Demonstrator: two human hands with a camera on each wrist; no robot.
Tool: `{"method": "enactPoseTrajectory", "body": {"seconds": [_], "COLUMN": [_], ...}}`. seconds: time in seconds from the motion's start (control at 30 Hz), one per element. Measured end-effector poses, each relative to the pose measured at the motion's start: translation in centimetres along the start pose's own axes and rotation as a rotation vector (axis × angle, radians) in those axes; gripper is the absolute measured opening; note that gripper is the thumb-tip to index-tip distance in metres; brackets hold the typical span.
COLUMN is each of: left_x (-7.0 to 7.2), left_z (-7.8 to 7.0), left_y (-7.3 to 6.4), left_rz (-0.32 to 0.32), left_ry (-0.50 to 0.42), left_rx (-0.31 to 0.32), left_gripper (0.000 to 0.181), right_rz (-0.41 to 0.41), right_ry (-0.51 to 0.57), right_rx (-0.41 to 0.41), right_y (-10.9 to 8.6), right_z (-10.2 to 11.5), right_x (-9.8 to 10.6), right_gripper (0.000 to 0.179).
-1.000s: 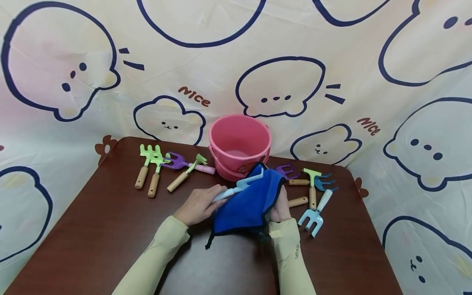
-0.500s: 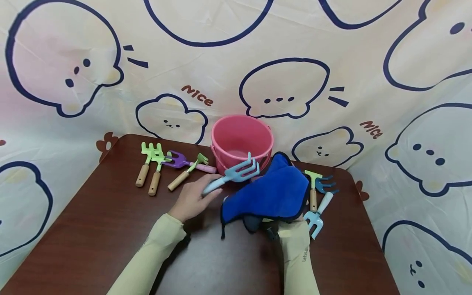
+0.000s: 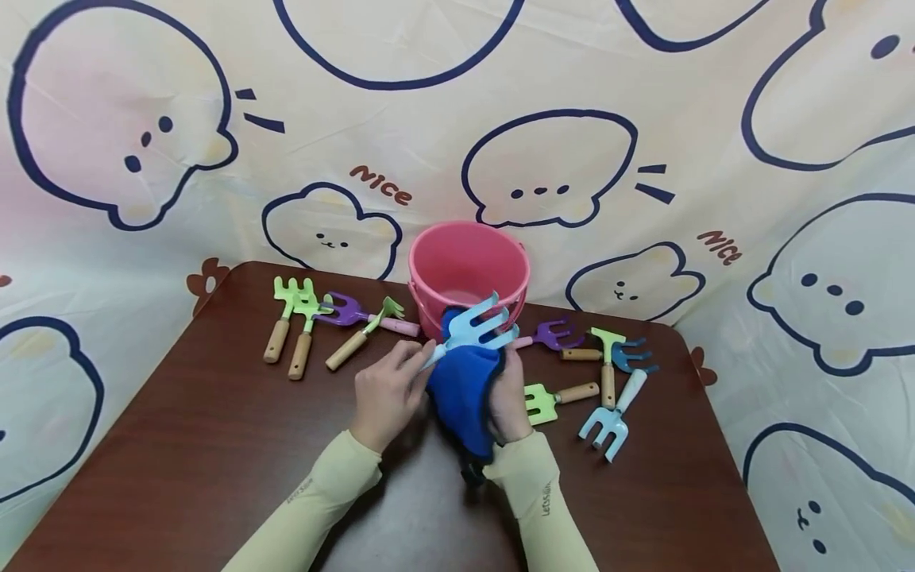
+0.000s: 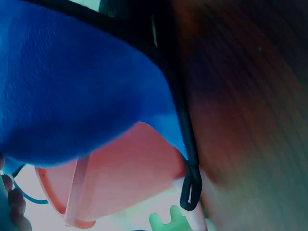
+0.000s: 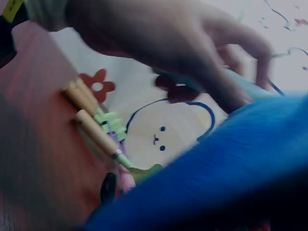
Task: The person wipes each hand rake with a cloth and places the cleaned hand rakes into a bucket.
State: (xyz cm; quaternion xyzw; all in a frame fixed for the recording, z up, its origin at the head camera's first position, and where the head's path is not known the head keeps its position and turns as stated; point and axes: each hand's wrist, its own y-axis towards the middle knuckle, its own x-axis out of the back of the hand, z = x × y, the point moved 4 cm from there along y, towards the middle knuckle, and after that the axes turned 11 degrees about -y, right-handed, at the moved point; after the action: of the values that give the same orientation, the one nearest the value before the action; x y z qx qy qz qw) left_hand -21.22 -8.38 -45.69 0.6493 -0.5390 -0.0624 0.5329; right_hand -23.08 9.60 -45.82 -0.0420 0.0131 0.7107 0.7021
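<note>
In the head view my left hand (image 3: 386, 395) holds a light blue toy garden fork (image 3: 475, 327) by its handle, tines raised in front of the pink bucket. My right hand (image 3: 510, 397) grips a blue cloth (image 3: 465, 393) with black edging, bunched behind and below the tines and overlapping the fork's neck. The cloth fills much of the left wrist view, with its black loop hanging down. In the right wrist view the left hand curls around the handle above the blurred cloth.
A pink bucket (image 3: 429, 314) stands at the back middle. Several green and purple hand tools (image 3: 300, 318) lie at the left. On the right are a green fork (image 3: 541, 403), a purple fork (image 3: 554, 335), a green hoe (image 3: 608, 340), a dark blue rake (image 3: 629, 355) and another light blue fork (image 3: 608, 427).
My right hand has drawn the cloth leftward from the right side and gathered it against the fork, uncovering the green and purple forks. My left hand has shifted slightly right, still holding the fork.
</note>
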Motion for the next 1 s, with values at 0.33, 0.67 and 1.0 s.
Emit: {"method": "enactPoseTrajectory", "body": {"seconds": [0.33,0.67,1.0], "left_x": [-0.6,-0.9,-1.0], "left_z": [0.0,0.5,0.7], "left_y": [-0.3,-0.3,-0.3], "left_rz": [0.028,0.050,0.065], "left_ry": [0.145,0.196,0.178], "left_rx": [-0.151,-0.130,-0.093], "left_gripper": [0.022,0.015,0.015], "right_rz": [-0.008,-0.087,-0.205], "right_ry": [0.013,-0.056,-0.189], "right_rx": [-0.005,-0.075,0.069], "right_y": [0.8,1.8,2.0], "right_z": [-0.5,-1.4,-0.2], "right_x": [1.1,2.7,4.9], "right_gripper": [0.022,0.013,0.021]}}
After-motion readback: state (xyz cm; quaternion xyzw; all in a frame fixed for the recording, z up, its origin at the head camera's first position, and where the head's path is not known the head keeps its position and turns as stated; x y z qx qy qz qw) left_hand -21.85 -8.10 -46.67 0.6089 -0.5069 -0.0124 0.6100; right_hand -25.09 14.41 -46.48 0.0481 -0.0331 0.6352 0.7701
